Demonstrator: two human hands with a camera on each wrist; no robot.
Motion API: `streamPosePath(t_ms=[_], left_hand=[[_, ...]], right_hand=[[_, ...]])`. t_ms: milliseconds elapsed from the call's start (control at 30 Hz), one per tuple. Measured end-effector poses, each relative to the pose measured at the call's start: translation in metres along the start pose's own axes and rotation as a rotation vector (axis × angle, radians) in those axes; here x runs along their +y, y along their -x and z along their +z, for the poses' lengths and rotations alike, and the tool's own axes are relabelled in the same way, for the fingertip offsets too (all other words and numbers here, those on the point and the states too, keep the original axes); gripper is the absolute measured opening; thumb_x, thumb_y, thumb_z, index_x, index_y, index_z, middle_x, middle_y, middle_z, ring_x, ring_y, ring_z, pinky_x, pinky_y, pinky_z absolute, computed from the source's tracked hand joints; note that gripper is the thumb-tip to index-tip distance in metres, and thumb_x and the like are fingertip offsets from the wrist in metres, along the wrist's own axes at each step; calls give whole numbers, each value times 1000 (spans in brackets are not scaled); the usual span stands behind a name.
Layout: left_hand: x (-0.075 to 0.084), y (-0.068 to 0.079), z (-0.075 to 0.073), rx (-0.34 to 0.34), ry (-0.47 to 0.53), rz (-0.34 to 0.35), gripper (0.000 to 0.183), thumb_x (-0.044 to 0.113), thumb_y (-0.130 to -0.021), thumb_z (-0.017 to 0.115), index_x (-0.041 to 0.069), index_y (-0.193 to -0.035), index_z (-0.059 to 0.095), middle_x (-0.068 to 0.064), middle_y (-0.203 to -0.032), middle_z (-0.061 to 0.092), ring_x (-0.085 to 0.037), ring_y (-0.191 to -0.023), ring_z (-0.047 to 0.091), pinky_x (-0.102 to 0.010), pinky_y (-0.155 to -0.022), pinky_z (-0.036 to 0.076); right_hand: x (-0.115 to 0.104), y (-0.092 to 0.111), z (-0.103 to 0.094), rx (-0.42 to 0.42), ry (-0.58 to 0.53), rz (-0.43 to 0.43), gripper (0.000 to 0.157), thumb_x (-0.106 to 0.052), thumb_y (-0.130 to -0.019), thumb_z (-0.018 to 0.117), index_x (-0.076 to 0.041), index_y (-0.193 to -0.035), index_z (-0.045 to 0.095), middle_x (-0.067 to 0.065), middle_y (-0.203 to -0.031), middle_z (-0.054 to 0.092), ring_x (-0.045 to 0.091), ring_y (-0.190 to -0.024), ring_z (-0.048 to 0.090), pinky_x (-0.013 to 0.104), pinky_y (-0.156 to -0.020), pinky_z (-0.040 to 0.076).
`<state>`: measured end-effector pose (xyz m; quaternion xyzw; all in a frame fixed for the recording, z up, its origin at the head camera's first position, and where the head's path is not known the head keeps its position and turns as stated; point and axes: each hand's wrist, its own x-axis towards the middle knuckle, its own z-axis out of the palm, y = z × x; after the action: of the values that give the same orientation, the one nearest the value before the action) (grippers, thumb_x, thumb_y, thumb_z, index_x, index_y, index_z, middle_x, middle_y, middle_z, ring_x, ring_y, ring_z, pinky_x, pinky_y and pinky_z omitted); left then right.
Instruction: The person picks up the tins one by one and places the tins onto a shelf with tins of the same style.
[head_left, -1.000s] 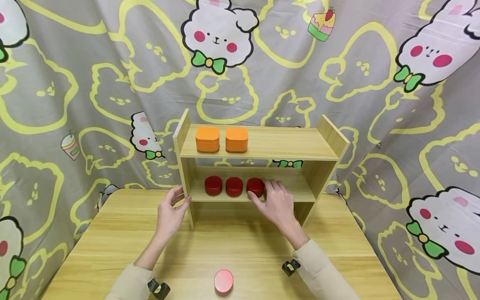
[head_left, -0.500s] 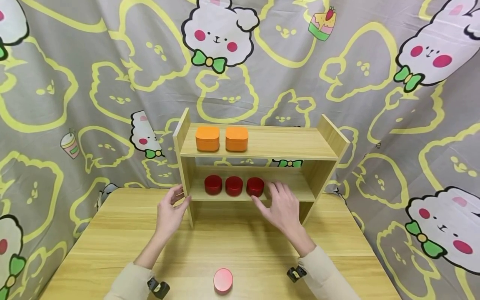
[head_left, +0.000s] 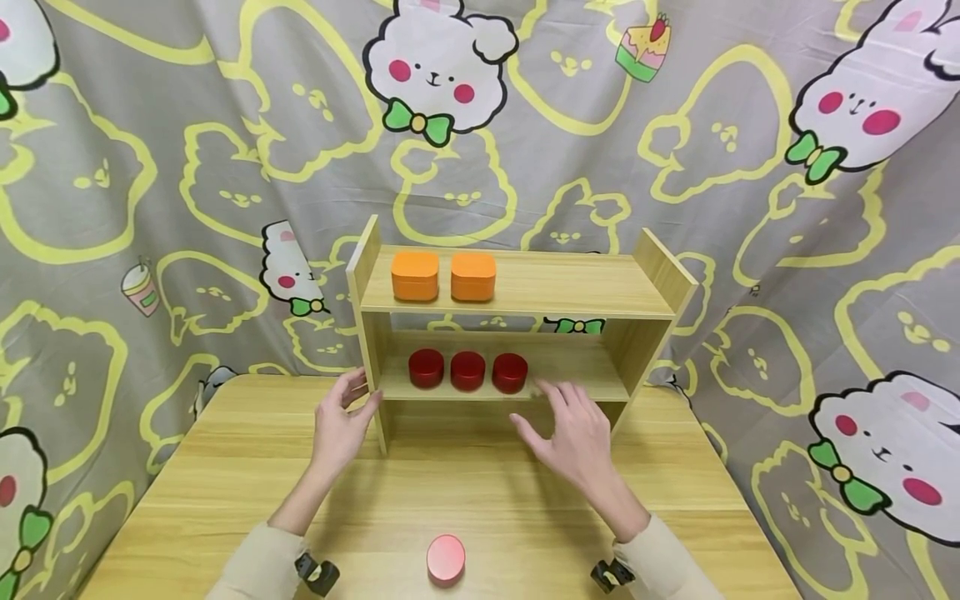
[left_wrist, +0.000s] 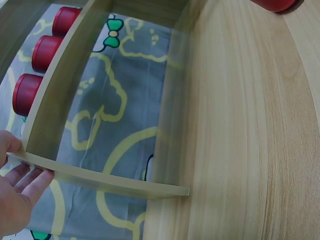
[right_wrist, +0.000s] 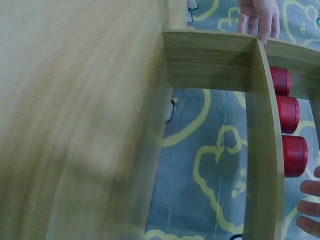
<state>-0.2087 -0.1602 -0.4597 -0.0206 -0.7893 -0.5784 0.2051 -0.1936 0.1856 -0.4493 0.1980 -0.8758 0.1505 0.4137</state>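
A small two-tier wooden shelf [head_left: 570, 283] stands on the table. My left hand [head_left: 341, 421] grips the front edge of its left side panel [left_wrist: 110, 182], thumb on one face and fingers on the other. Three dark red round tins [head_left: 467, 371] sit in a row on the lower board. My right hand [head_left: 576, 437], fingers spread and holding nothing, is in front of that board, right of the rightmost red tin [head_left: 510, 373]. In the right wrist view its fingers [right_wrist: 311, 206] show apart from the nearest tin [right_wrist: 295, 156].
Two orange square boxes [head_left: 416, 277] stand side by side at the left of the upper board. A pinkish-red round tin [head_left: 446, 560] lies on the wooden table [head_left: 225, 467] near the front. Behind everything hangs a patterned curtain [head_left: 315, 108].
My right hand has let go of the rightmost red tin and drawn back to the right and toward me. The left hand has stayed on the side panel.
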Motion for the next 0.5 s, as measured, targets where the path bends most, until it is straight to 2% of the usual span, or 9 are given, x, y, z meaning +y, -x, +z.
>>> streamPosePath(t_ms=[267,500], left_hand=[[-1,-1,-1,-16,-20,-3,44,6,-99,73,-1,-140,61,-29,-134,69,-44,-124,69,-15,-88,61],[-3,-1,0,-2,-14,-3,43,2,-97,73,0,-138,62,-25,-131,71,-42,-121,70,-7,-84,57]], right_hand=[[-5,24,1,-58,-63,-34,56,-57,-87,77,-12,-120,74,4,-107,78,25,-99,74,38,-72,65],[-12,43,3,-129,-151,-74,56,-57,-88,77,-12,-123,74,1,-110,77,19,-102,73,36,-79,65]])
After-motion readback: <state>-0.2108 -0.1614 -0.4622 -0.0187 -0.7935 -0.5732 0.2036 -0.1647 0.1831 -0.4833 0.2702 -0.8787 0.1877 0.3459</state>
